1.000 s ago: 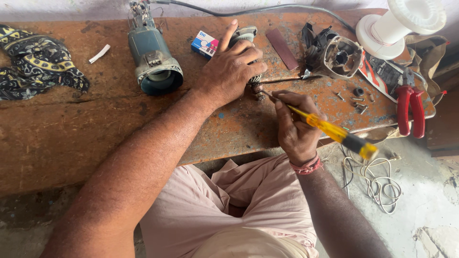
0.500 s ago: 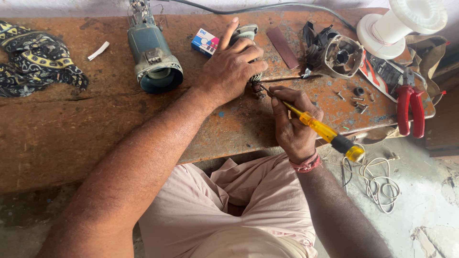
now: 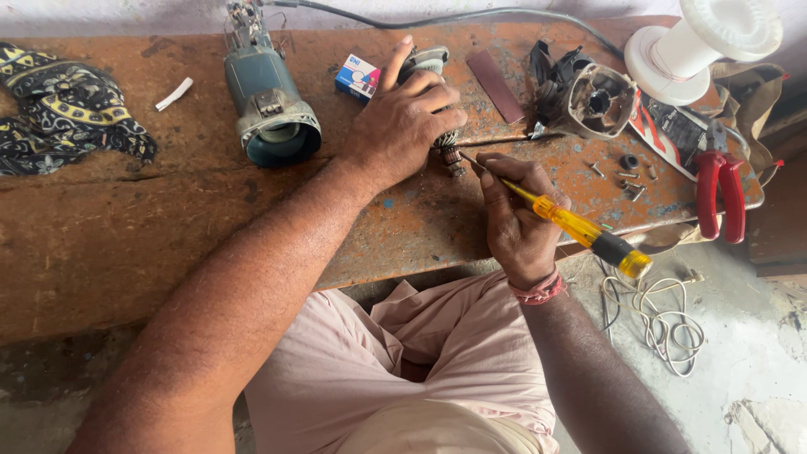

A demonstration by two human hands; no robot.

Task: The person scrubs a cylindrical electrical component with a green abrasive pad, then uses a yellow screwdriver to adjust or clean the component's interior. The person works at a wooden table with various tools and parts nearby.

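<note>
My left hand (image 3: 408, 122) presses down on a small motor armature (image 3: 447, 151) lying on the rusty orange workbench (image 3: 168, 219); most of the part is hidden under the palm. My right hand (image 3: 514, 220) grips a yellow-handled screwdriver (image 3: 580, 227), its thin tip touching the armature's end just right of my left hand. The handle's black and yellow end points toward the lower right.
A teal power-tool motor housing (image 3: 271, 109) lies left of my hand, with a small box (image 3: 357, 77) between them. A grey gear head (image 3: 593, 97), loose screws (image 3: 626, 178), red-handled pliers (image 3: 719, 193) and a white spool (image 3: 698, 42) lie right. A patterned cloth (image 3: 63, 109) lies far left.
The screwdriver handle has swung slightly upward and my right hand shifted a little while the tip stays on the armature. My left hand keeps its hold.
</note>
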